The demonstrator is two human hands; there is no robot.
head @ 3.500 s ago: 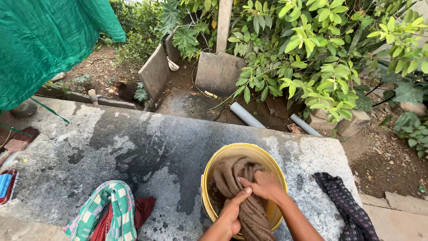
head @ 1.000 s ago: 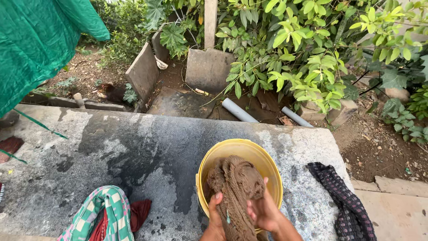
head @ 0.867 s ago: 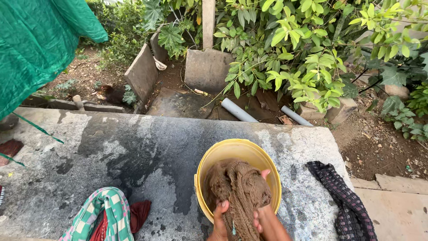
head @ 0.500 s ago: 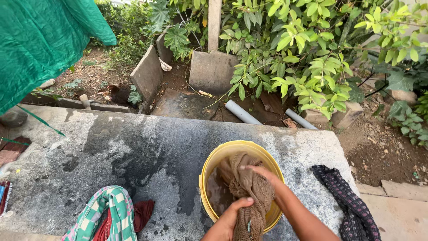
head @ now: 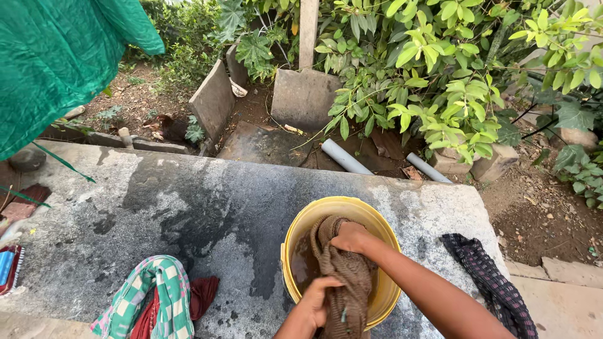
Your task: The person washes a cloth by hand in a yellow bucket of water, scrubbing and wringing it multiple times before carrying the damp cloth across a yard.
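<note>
The left hand [head: 316, 301] is clamped around the lower length of a wet, brown, coarse-knit cloth [head: 344, 276], which is twisted into a thick rope and hangs partly over the near rim of a round yellow plastic bucket [head: 295, 238]. Just beyond it and a little to its right, the right hand [head: 350, 237] is closed in a fist on the upper bunch of the same cloth, knuckles up, inside the mouth of the bucket — the two hands sit close together on the one twisted piece. Murky brown water shows in the bucket to the left of both hands. The bucket stands on a grey stone slab [head: 188, 207], darkened by a wet patch to the left of the hands. Further left of the left hand, at the near edge of the slab, lies a green-and-white checked cloth [head: 154, 295] bundled with a dark red cloth [head: 204, 294]. To the right of the right forearm, a dark checked cloth [head: 490, 282] drapes over the slab's end. Well beyond the hands are two grey pipes [head: 342, 157] and leafy green bushes [head: 433, 75] — and up to the far left hangs a green sheet [head: 56, 56].
</note>
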